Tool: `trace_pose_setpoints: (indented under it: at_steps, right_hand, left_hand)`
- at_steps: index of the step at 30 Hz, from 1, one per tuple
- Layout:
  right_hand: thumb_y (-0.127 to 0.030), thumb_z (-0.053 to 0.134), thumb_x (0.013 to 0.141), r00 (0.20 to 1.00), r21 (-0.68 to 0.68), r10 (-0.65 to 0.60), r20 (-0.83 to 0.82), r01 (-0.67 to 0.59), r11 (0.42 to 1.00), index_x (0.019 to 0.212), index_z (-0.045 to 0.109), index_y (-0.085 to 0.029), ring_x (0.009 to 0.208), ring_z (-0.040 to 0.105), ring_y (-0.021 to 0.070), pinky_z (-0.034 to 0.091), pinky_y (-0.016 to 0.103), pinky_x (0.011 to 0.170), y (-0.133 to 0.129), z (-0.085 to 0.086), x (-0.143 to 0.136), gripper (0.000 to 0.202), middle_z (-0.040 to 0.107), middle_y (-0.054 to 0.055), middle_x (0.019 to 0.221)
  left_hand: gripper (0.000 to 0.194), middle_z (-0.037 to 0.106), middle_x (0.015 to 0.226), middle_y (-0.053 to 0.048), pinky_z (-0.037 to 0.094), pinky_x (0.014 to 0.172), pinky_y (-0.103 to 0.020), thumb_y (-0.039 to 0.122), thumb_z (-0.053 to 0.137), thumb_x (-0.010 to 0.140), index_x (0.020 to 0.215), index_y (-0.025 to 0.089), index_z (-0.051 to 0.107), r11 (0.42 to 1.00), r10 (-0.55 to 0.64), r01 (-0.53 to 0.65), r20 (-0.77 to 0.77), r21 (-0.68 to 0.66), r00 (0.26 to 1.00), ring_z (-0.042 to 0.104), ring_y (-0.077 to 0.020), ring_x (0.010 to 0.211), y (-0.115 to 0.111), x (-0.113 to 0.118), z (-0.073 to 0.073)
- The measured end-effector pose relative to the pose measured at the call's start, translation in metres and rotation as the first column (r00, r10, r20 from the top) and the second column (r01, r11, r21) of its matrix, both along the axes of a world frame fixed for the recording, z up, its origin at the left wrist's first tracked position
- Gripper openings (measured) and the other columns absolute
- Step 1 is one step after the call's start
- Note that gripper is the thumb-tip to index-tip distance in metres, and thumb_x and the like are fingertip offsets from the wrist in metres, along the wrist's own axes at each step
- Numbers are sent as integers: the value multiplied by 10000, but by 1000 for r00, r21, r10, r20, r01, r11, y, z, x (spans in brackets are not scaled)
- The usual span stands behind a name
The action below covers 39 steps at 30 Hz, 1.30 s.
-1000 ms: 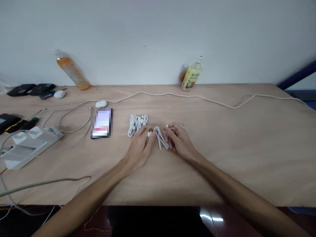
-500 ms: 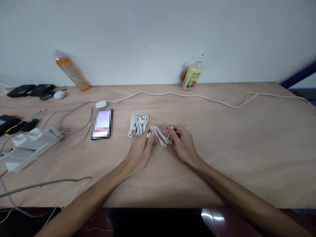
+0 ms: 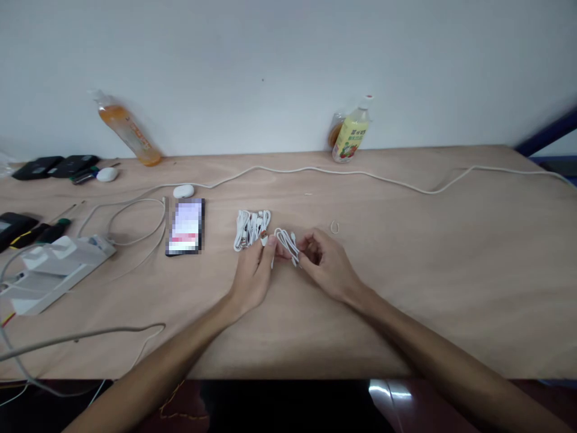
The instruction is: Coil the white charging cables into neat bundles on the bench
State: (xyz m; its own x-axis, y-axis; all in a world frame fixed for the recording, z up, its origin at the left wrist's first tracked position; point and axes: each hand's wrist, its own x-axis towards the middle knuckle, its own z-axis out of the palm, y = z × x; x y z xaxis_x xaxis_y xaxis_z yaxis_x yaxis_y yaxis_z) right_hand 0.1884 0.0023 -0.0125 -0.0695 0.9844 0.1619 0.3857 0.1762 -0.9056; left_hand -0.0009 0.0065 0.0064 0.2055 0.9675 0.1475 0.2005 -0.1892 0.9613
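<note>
Cable (image 3: 285, 239), white, looped right of left hand (image 3: 250, 272), which pinches its plug (image 3: 264, 240); right hand (image 3: 328, 264) curled against opposite end, grip unclear.

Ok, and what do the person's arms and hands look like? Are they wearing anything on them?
Both the left hand and right hand are bare: no gloves, and no watch or bracelet shows. The left arm and right arm look slim, with no sleeves in view. I see no rings, but some fingers are partly hidden.
</note>
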Motion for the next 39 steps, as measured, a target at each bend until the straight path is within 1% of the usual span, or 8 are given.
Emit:
trace_pose_setpoints:
  at_steps: [3, 6, 14, 21, 24, 28, 33, 39]
  right_hand:
    - [-202, 639, 876, 996, 39, 66, 62, -68, 997, 906, 641, -246, 723, 603, 189, 482, 328, 696, -1, 2, 2, 53, 711, 20, 858]
    - [-203, 625, 911, 991, 28, 122, 59, -124, 992, 930, 654, -246, 764, 609, 195, 477, 332, 732, 0, 2, 6, 55, 720, 24, 888]
    - [-279, 625, 985, 984, -28, 172, -46, -173, 984, 926, 676, -235, 762, 621, 193, 480, 323, 734, 0, 4, 7, 89, 714, 21, 865]
    - [-212, 679, 924, 995, 71, 39, 93, -46, 996, 881, 692, -232, 782, 610, 212, 512, 338, 740, 1, -1, 8, 49, 688, 61, 944]
    - [-150, 683, 891, 982, 115, 62, 177, -84, 990, 903, 715, -230, 784, 609, 214, 518, 340, 736, 1, -3, 8, 87, 677, 61, 950]
    - [-224, 708, 939, 959, 151, 113, 261, -156, 976, 915, 696, -227, 803, 613, 219, 534, 356, 749, -1, -4, 8, 27, 669, 74, 986]
    - [-221, 748, 912, 916, 167, 222, 334, -289, 943, 1054, 701, -230, 1037, 665, 284, 582, 424, 897, -3, -2, 10, 150, 653, 112, 1154]
    - [-247, 637, 1039, 940, 167, 185, 285, -239, 957, 1052, 709, -253, 1042, 659, 284, 588, 460, 943, -3, -2, 9, 73, 666, 108, 1154]
  left_hand:
    - [604, 778, 804, -72, 633, 824, -417, 794, 555, 999, 801, 236, 667, 985, -4, 36, 185, -170, 983, 770, -286, 879, 4, 1, 1]
    - [608, 756, 784, -60, 655, 816, -422, 831, 681, 899, 805, 230, 676, 952, -28, 125, 330, -279, 943, 780, -305, 920, 8, 1, 1]
    - [528, 613, 717, -12, 603, 888, -396, 704, 794, 909, 776, 209, 666, 901, -42, 288, 598, -324, 801, 716, -249, 902, 8, 7, 7]
    - [493, 454, 666, 33, 532, 790, -340, 651, 620, 1058, 804, 229, 616, 905, 67, 208, 606, -372, 793, 576, -177, 723, 11, 2, 15]
    - [511, 457, 668, 33, 547, 781, -348, 674, 626, 1046, 802, 225, 622, 901, 73, 204, 598, -383, 799, 567, -177, 710, 11, 1, 15]
    - [519, 493, 678, 33, 590, 779, -364, 696, 705, 988, 802, 215, 647, 893, 51, 235, 604, -384, 795, 577, -172, 702, 9, 2, 12]
    - [517, 481, 631, 49, 597, 812, -346, 693, 742, 965, 803, 209, 658, 903, 55, 218, 601, -371, 797, 575, -157, 682, 10, 1, 8]
    - [505, 475, 594, 54, 548, 774, -311, 684, 763, 955, 801, 213, 663, 913, 36, 214, 590, -349, 807, 575, -152, 664, 11, 1, 7]
